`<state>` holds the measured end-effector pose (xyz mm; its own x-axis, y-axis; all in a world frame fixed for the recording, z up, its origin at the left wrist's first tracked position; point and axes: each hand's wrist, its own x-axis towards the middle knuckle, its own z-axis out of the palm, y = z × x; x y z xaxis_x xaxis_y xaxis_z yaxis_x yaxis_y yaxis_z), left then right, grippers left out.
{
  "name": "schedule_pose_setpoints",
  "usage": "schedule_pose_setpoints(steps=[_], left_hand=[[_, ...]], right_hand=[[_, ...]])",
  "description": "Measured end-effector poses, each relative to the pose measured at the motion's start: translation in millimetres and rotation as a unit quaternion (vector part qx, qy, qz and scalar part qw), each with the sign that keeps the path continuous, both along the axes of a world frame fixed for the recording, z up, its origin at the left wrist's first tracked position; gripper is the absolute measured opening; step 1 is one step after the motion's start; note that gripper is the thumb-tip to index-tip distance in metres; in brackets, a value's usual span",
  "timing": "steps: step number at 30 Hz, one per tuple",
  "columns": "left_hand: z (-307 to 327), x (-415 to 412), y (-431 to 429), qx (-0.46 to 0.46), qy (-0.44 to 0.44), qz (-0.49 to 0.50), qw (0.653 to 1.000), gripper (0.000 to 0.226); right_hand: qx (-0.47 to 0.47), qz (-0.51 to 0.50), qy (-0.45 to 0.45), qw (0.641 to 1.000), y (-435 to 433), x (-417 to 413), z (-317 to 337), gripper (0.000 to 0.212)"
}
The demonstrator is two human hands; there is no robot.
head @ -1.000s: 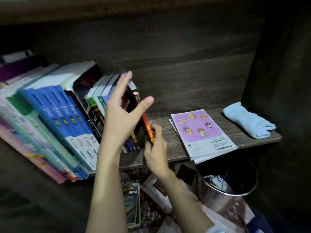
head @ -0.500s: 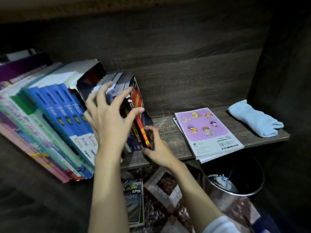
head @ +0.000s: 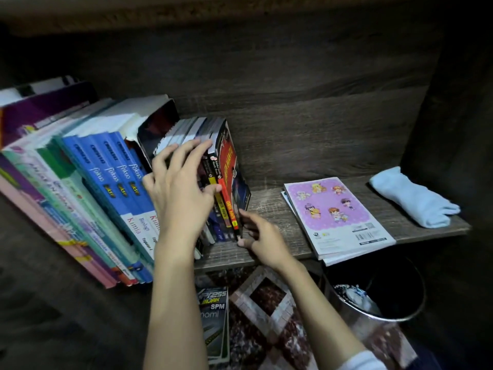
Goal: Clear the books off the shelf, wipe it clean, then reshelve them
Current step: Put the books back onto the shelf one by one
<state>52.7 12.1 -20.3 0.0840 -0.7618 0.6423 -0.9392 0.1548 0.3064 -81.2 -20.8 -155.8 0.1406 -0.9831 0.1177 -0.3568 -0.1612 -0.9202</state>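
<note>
A row of books leans leftward on the dark wooden shelf (head: 269, 209): tall blue textbooks (head: 114, 166) at the left, then small paperbacks. The outermost is a red and black paperback (head: 231, 166). My left hand (head: 181, 190) lies over the spines of the small paperbacks, fingers spread across their tops and thumb against the red one. My right hand (head: 262, 237) pinches the lower corner of the red paperback at the shelf's front edge. A purple-covered book (head: 336, 214) lies flat on the shelf to the right. A folded light blue cloth (head: 410, 198) rests at the far right.
The cabinet's side wall (head: 453, 129) closes the shelf on the right. Below the shelf stand a round metal bin (head: 378, 297) with rubbish in it, a book (head: 214, 319) lying on a patterned rug (head: 266, 316).
The red paperback has been pushed upright against the row. My left hand came down from an open pose onto the spines, and my right hand slid to the book's lower corner.
</note>
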Motion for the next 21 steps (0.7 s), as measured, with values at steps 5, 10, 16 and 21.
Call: schedule_pose_setpoints(steps=[5, 10, 16, 21], left_hand=[[-7.5, -6.1, -5.3, -0.049, 0.023, 0.026, 0.998, 0.072], [-7.6, -6.5, -6.4, -0.053, 0.024, 0.030, 0.998, 0.072], [-6.5, -7.1, -6.0, -0.058, 0.021, 0.027, 0.998, 0.067], [-10.6, -10.1, -9.8, -0.079, 0.041, 0.030, 0.996, 0.062]], right_hand=[[-0.038, -0.056, 0.065, 0.996, -1.0, 5.8, -4.2, 0.060], [-0.043, -0.062, 0.101, 0.992, -1.8, 6.6, -4.5, 0.060], [-0.049, -0.041, 0.167, 0.984, -1.6, 5.9, -1.2, 0.055], [-0.061, -0.034, 0.227, 0.971, -2.1, 7.7, -1.7, 0.056]])
